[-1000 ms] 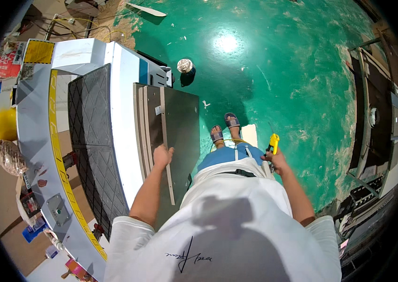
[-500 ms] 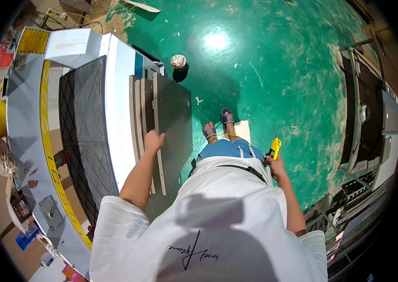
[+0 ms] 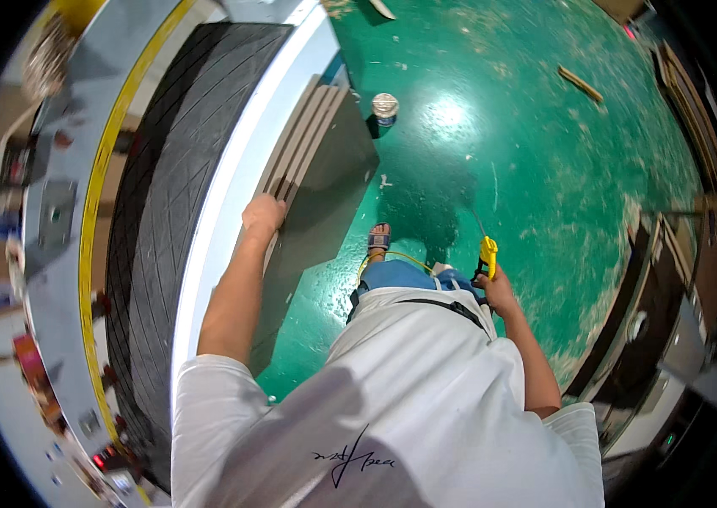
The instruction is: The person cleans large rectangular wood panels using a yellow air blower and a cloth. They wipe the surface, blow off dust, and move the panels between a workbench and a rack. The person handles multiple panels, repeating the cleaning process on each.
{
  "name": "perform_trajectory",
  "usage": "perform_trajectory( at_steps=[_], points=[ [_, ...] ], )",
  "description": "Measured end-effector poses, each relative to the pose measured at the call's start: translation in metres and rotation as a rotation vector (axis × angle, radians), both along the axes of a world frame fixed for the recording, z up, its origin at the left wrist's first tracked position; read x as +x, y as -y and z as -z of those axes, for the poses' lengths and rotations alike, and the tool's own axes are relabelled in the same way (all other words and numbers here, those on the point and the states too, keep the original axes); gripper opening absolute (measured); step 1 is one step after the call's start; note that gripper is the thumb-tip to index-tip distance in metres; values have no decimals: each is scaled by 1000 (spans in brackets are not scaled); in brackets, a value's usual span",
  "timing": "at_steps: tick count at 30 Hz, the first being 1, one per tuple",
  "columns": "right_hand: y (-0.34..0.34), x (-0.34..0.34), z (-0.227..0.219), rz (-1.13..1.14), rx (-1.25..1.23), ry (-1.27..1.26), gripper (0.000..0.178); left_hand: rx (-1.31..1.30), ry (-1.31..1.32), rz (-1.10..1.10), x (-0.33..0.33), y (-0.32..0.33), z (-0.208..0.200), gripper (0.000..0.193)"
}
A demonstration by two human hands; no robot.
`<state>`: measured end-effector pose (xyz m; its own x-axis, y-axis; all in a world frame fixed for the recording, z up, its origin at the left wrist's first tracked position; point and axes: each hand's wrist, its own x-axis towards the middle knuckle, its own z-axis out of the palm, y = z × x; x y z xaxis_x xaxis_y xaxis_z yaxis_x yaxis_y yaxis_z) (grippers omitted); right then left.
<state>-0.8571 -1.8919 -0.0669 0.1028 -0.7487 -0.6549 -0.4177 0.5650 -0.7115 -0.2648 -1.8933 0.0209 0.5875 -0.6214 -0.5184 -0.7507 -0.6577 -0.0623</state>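
My left hand (image 3: pixel 264 213) is closed over the top edges of a stack of several grey-brown flat boards (image 3: pixel 325 190). They stand on edge, close together, leaning against the white side of a long machine (image 3: pixel 231 127). How far my fingers reach around the boards is hidden. On the right, beside my hip, my right hand (image 3: pixel 498 290) grips a yellow and black air blow gun (image 3: pixel 488 254) with a thin nozzle pointing away from me. A yellow hose (image 3: pixel 413 258) loops across in front of my legs.
Dark quilted padding (image 3: pixel 193 135) and a yellow strip (image 3: pixel 109 161) run along the machine. A tin can (image 3: pixel 385 108) stands on the scuffed green floor (image 3: pixel 536 161) beyond the boards. A wooden strip (image 3: pixel 580 84) lies far right. Dark panels and racks (image 3: pixel 646 330) line the right side.
The outer board, tilted away from the others before, now rests against the stack. My left hand stays on the boards' edges. My view has turned, and one foot has moved mostly out of sight.
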Motion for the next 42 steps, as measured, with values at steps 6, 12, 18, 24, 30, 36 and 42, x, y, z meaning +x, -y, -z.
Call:
perform_trajectory(
  at_steps=[6, 12, 18, 24, 30, 36, 42],
  points=[
    [-7, 3, 24, -551, -129, 49, 37, -276, -452, -554, -106, -224, -25, 38],
    [-64, -3, 33, -848, 293, -84, 39, -523, -585, -1234, -315, -463, -54, 37],
    [-84, 43, 22, -870, 850, 194, 35, -544, -526, -1410, -453, -616, -27, 39],
    [-189, 138, -43, -668, 1028, 644, 41, -685, -619, -1634, -552, -714, 21, 39],
    [-328, 133, 36, -1481, 408, -373, 39, -908, -753, -1776, -600, -856, 85, 38],
    [-558, 198, 29, -1975, 226, -781, 25, -1384, -245, -2319, -701, -1013, 137, 27],
    [-842, 269, -21, -2241, 235, -776, 23, -1701, 275, -2761, -764, -1098, 111, 22]
  ],
)
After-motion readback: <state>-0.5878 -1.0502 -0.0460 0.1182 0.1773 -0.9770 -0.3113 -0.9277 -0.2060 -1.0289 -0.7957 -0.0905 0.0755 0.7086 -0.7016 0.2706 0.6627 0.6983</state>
